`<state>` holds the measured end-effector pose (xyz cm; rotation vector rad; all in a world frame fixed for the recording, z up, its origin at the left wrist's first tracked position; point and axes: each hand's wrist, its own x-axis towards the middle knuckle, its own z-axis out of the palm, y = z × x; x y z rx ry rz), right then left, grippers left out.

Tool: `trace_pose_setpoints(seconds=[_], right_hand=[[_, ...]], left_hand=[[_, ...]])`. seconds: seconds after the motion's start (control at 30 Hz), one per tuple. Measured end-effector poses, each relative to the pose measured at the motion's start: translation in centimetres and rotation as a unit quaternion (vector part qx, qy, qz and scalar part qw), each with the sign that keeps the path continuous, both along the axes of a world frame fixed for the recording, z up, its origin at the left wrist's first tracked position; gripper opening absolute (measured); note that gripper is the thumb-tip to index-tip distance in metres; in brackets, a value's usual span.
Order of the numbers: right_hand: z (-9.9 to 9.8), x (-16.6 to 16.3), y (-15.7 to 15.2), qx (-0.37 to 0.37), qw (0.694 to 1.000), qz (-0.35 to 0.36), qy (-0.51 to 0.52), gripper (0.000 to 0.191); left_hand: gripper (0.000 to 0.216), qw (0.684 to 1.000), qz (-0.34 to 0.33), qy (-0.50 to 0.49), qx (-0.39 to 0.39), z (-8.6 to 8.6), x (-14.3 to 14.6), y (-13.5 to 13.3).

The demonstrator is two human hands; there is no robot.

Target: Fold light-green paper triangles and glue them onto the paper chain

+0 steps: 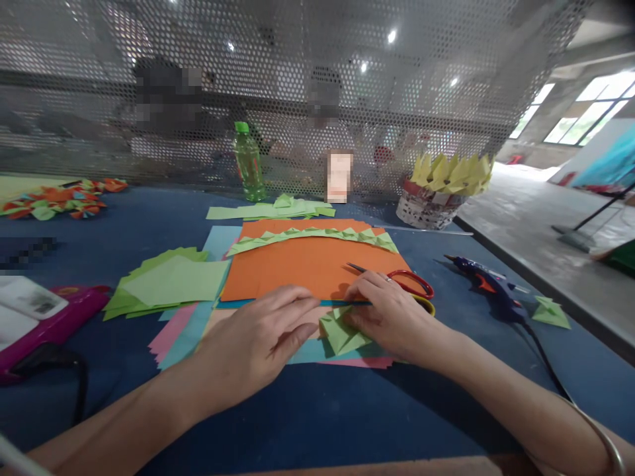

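Note:
My left hand (265,330) rests at the front edge of the layered coloured paper, its fingers stretched and the thumb apart, holding nothing. A folded light-green paper piece (342,337) is in my right hand (391,314), with the thumb and bent fingers closed on its right side. Beside those fingers lies a pair of red-handled scissors (414,283), partly covered by the hand. Under the hands is a stack of orange paper (297,264) over blue and pink sheets. A curved strip of folded green triangles (317,235) lies across the orange sheet.
Fanned green paper (173,281) lies at left, near a magenta and white device (59,317). A glue gun (491,284) with its cord and a small green folded piece (551,312) are at right. Behind stand a green bottle (249,165), green strips (272,209) and a yellow-rimmed basket (429,201).

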<state>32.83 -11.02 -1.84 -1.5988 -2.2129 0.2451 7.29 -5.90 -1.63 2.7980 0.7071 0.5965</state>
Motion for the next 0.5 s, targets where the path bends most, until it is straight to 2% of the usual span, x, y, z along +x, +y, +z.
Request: trace_pose_setpoints(seconds=[0.1, 0.3, 0.5], right_hand=[[0.4, 0.0, -0.1, -0.01, 1.0, 0.015, 0.007, 0.019], [1.4, 0.3, -0.6, -0.036, 0.999, 0.02, -0.01, 0.015], [1.6, 0.2, -0.6, -0.05, 0.998, 0.023, -0.017, 0.016]], left_hand=[[0.03, 1.0, -0.011, -0.009, 0.004, -0.2, -0.1, 0.1], [0.029, 1.0, -0.018, -0.011, 0.0, -0.6, -0.1, 0.1], [0.028, 1.0, -0.013, 0.0, 0.0, -0.2, 0.0, -0.2]])
